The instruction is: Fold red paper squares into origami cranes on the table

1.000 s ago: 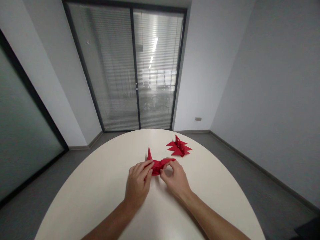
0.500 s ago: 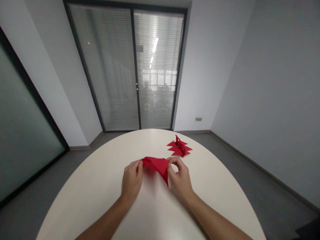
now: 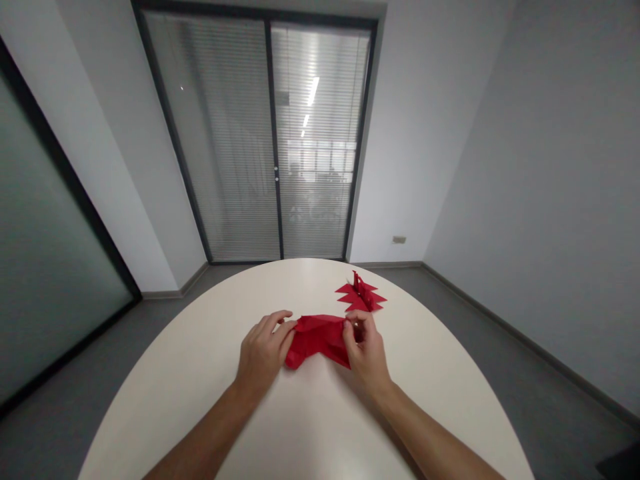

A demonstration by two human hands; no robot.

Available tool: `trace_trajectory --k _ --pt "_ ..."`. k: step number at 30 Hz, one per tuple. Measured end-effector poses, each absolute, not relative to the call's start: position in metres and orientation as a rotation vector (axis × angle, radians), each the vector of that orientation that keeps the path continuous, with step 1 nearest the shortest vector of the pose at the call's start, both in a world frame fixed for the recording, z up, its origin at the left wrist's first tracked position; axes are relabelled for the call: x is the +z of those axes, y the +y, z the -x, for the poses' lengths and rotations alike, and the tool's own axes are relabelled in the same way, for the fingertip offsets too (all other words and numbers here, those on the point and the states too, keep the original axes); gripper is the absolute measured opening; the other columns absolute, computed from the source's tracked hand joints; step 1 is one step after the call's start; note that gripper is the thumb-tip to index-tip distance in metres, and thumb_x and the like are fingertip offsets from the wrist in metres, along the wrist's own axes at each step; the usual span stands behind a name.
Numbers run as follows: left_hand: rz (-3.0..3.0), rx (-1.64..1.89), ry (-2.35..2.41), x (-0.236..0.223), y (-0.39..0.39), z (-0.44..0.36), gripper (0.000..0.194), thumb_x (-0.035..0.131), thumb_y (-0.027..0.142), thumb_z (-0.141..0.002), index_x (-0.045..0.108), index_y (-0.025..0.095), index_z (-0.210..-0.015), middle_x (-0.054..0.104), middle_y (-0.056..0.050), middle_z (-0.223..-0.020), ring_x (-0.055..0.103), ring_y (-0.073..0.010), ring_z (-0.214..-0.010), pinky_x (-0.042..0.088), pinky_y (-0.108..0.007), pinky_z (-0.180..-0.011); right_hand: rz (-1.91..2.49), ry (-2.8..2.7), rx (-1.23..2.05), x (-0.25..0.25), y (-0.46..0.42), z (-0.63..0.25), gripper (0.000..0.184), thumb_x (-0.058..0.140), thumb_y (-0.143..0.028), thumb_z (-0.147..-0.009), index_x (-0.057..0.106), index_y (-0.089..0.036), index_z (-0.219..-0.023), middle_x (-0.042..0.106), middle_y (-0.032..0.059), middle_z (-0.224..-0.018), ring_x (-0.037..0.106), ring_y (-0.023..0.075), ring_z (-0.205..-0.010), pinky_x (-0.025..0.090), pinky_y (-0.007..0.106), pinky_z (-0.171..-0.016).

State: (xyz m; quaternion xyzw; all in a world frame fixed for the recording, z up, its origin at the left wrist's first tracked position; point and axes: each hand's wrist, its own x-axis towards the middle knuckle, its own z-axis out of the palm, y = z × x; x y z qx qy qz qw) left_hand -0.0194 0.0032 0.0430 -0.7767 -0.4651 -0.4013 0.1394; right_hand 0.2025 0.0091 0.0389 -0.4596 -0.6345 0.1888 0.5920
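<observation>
A creased red sheet of paper (image 3: 320, 331) is stretched between my two hands, low over the table, its lower edge bent into an arch. My left hand (image 3: 265, 345) is at its left end, thumb against the paper and forefinger curled just above. At the right end, my right hand (image 3: 367, 347) pinches the paper between thumb and fingers. Just beyond my right hand lie several red folded paper pieces (image 3: 361, 292) in a row, their pointed tips spread to both sides like the wings of paper cranes.
The round cream table (image 3: 300, 427) curves away on both sides. Past its far edge stands a dark-framed glass door (image 3: 277, 133) with blinds. A wall socket (image 3: 399, 239) sits low on the wall to the right.
The red paper has turned and spread wider, its left part now hanging down toward the table. My left hand has loosened its fingers, and my right hand has shifted slightly to the right.
</observation>
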Motion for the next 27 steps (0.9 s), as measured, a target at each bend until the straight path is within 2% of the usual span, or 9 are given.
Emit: trace_trajectory --k 6,12,15,18,20,22,23,25,27 --pt "2.342 -1.372 -1.697 0.052 0.003 0.022 0.021 0.048 0.026 -0.097 0.068 0.021 -0.096 0.074 -0.004 -0.092 0.068 -0.0209 -0.084 0.05 -0.032 -0.079 1.215 -1.797 0.382 0.056 0.012 -0.217 0.024 0.045 -0.033 -0.098 0.051 -0.024 -0.12 0.068 0.0042 -0.094 0.064 0.0187 -0.07 0.048 0.031 -0.069" --pt "2.696 -1.931 -2.09 0.054 0.015 0.024 0.031 0.059 0.047 -0.087 0.069 0.018 -0.089 0.073 -0.005 -0.076 0.068 -0.0204 -0.07 0.048 -0.027 -0.061 1.252 -1.84 0.362 0.067 0.022 -0.241 0.031 0.049 -0.037 -0.097 0.051 -0.024 -0.125 0.069 0.0039 -0.095 0.064 0.0181 -0.064 0.05 0.031 -0.063" --pt "2.613 -2.258 -2.269 0.051 0.02 0.026 0.039 0.066 0.054 -0.079 0.066 0.016 -0.09 0.072 -0.004 -0.07 0.067 -0.0199 -0.061 0.046 -0.026 -0.054 1.199 -1.86 0.085 0.068 0.023 -0.243 0.024 0.05 -0.034 -0.097 0.058 -0.023 -0.117 0.07 0.0082 -0.107 0.067 0.0229 -0.084 0.052 0.038 -0.079" --pt "2.276 -2.667 -2.295 0.047 0.022 0.029 0.042 0.071 0.055 -0.075 0.064 0.016 -0.09 0.072 -0.003 -0.072 0.067 -0.0192 -0.061 0.047 -0.026 -0.055 1.127 -1.751 -0.084 0.062 0.019 -0.232 0.029 0.056 -0.036 -0.093 0.057 -0.022 -0.119 0.062 0.0132 -0.127 0.056 0.0312 -0.118 0.042 0.051 -0.102" --pt "2.087 -2.866 -2.26 0.045 0.024 0.03 0.041 0.073 0.052 -0.073 0.064 0.016 -0.09 0.072 -0.004 -0.075 0.066 -0.0184 -0.061 0.046 -0.025 -0.055 1.17 -1.592 0.099 0.051 0.017 -0.22 0.053 0.061 -0.041 -0.09 0.043 -0.022 -0.136 0.051 0.0153 -0.139 0.049 0.0323 -0.128 0.04 0.053 -0.106" --pt "1.997 -2.968 -2.223 0.043 0.024 0.029 0.038 0.074 0.047 -0.072 0.065 0.015 -0.091 0.072 -0.003 -0.077 0.065 -0.0176 -0.062 0.046 -0.024 -0.055 1.235 -1.414 0.469 0.038 0.015 -0.206 0.074 0.065 -0.05 -0.086 0.026 -0.025 -0.144 0.041 0.0162 -0.146 0.051 0.031 -0.125 0.048 0.049 -0.098" --pt "1.971 -3.022 -2.187 0.043 0.024 0.029 0.036 0.075 0.044 -0.072 0.065 0.015 -0.092 0.073 -0.003 -0.078 0.065 -0.0172 -0.063 0.046 -0.024 -0.056 1.233 -1.316 0.668 0.031 0.014 -0.2 0.08 0.067 -0.055 -0.083 0.023 -0.026 -0.143 0.042 0.0164 -0.143 0.056 0.0303 -0.118 0.052 0.047 -0.092" --pt "1.914 -3.178 -2.074 0.044 0.023 0.027 0.033 0.076 0.036 -0.068 0.067 0.015 -0.092 0.073 -0.004 -0.08 0.065 -0.0168 -0.066 0.046 -0.023 -0.057 1.177 -1.192 1.061 0.022 0.013 -0.191 0.078 0.064 -0.06 -0.083 0.021 -0.029 -0.14 0.048 0.0141 -0.135 0.063 0.0275 -0.107 0.054 0.045 -0.087" --pt "1.726 -3.418 -1.962 0.045 0.022 0.026 0.031 0.076 0.027 -0.063 0.067 0.015 -0.091 0.072 -0.003 -0.08 0.065 -0.016 -0.065 0.047 -0.023 -0.056 1.069 -1.133 1.273 0.019 0.01 -0.186 0.075 0.064 -0.061 -0.083 0.022 -0.032 -0.138 0.055 0.0107 -0.127 0.065 0.026 -0.104 0.054 0.043 -0.085"
